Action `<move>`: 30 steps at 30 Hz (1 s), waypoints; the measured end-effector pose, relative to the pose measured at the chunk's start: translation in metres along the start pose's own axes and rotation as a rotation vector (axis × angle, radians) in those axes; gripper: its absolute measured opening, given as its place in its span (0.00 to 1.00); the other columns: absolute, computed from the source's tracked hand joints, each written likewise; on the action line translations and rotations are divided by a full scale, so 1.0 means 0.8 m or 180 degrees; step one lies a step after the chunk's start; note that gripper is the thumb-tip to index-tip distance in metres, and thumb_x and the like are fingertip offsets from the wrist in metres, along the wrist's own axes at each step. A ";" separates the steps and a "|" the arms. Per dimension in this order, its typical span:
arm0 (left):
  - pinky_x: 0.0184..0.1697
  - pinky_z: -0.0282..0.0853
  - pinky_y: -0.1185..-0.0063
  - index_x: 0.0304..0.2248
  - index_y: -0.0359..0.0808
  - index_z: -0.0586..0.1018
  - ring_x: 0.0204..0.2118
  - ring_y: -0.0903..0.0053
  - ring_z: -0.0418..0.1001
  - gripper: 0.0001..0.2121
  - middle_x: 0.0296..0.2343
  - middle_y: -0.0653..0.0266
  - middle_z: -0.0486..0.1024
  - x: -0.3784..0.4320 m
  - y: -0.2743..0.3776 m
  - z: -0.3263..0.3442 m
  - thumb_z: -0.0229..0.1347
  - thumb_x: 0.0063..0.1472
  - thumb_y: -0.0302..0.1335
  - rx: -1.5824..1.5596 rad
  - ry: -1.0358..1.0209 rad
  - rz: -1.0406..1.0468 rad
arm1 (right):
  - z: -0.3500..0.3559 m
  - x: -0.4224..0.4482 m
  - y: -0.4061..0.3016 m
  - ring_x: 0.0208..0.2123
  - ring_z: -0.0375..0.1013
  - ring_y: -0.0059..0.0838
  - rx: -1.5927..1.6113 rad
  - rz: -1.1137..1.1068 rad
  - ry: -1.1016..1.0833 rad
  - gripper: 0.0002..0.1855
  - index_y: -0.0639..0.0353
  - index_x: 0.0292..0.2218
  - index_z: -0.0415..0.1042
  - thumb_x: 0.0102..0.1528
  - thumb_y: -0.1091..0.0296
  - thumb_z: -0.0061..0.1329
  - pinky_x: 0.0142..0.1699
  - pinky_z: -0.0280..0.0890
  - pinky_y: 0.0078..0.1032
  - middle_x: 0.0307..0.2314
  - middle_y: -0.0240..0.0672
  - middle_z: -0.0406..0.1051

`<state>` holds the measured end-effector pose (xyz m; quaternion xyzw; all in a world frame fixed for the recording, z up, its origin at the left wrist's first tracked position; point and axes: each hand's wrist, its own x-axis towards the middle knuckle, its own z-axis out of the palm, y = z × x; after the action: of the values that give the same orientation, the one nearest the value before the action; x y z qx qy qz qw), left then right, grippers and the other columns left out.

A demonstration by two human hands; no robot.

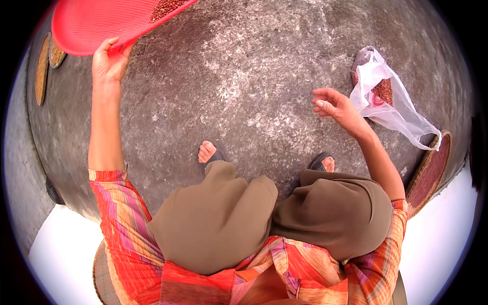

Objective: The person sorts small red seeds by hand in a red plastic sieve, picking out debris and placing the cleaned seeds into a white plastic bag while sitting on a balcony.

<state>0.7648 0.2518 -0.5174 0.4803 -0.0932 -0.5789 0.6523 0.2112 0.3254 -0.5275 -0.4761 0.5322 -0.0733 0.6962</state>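
My left hand (111,63) grips the lower rim of a red woven plastic tray (101,26) at the upper left. Reddish-brown beans or nuts (166,9) lie in the tray, near its right side; the picture's top edge cuts it off. My right hand (328,103) is held over the floor with bent fingers and nothing in it. Just right of that hand lies a white translucent plastic bag (400,110), with small reddish grains (382,91) showing through its opening.
Around me is a stained concrete floor (236,76). A round shallow tray with dark red contents (429,175) lies at the right. Two round trays, one holding yellowish grain (57,55) and the other tan (42,68), stand at the far left. My sandalled feet (209,152) are below.
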 end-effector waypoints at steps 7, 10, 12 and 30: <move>0.52 0.64 0.62 0.45 0.28 0.65 0.47 0.59 0.67 0.15 0.43 0.51 0.68 -0.057 -0.084 0.080 0.45 0.56 0.19 0.0253 -0.0589 -0.0070 | -0.031 0.089 -0.144 0.51 0.62 0.39 0.1835 -0.1013 -0.0281 0.33 0.73 0.54 0.49 0.58 0.56 0.42 0.56 0.62 0.30 0.49 0.53 0.58; 0.52 0.65 0.63 0.45 0.30 0.66 0.47 0.61 0.67 0.15 0.43 0.52 0.68 -0.090 -0.119 0.126 0.45 0.57 0.21 0.0440 -0.0912 -0.0118 | -0.020 0.087 -0.190 0.48 0.65 0.40 0.2745 -0.0928 -0.0366 0.17 0.65 0.46 0.61 0.57 0.65 0.42 0.51 0.63 0.38 0.44 0.44 0.65; 0.52 0.65 0.64 0.46 0.31 0.66 0.47 0.62 0.67 0.15 0.43 0.54 0.69 -0.108 -0.138 0.159 0.44 0.58 0.22 0.0605 -0.1158 -0.0115 | -0.028 0.089 -0.182 0.45 0.68 0.37 0.3133 -0.0783 -0.0302 0.14 0.61 0.43 0.66 0.54 0.71 0.44 0.49 0.64 0.36 0.41 0.42 0.69; 0.49 0.63 0.70 0.51 0.36 0.67 0.46 0.65 0.66 0.18 0.44 0.56 0.68 -0.104 -0.356 0.162 0.45 0.61 0.27 0.5120 -0.2506 0.0597 | -0.297 0.101 -0.021 0.58 0.46 0.57 0.4469 -0.1000 -0.0124 0.29 0.85 0.52 0.42 0.50 0.84 0.30 0.60 0.55 0.43 0.54 0.64 0.43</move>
<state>0.4616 0.2928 -0.6228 0.5491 -0.7258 -0.4058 0.0844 0.0597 0.1284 -0.5645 0.0117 0.2722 -0.4890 0.8286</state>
